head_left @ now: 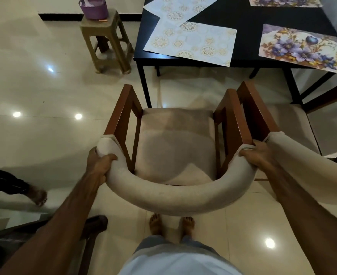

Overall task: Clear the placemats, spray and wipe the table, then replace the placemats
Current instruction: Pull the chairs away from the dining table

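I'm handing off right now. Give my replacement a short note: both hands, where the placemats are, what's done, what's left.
Left hand grips the chair's padded backrest at its left end; right hand grips its right end. The chair stands clear of the dark table.
Four placemats lie on the table: two pale patterned ones overlapping, two floral ones.
A purple tub sits on the stool; contents unclear.
Done: nothing visible on the table itself.
Left: clear the mats, spray, wipe, replace the mats.

Four placemats lie flat on the black desk (249, 20) at one o'clock: two pale gold-patterned placemats (191, 43) overlapping at twelve, two purple floral placemats (304, 49) farther right, one overhanging the near edge.
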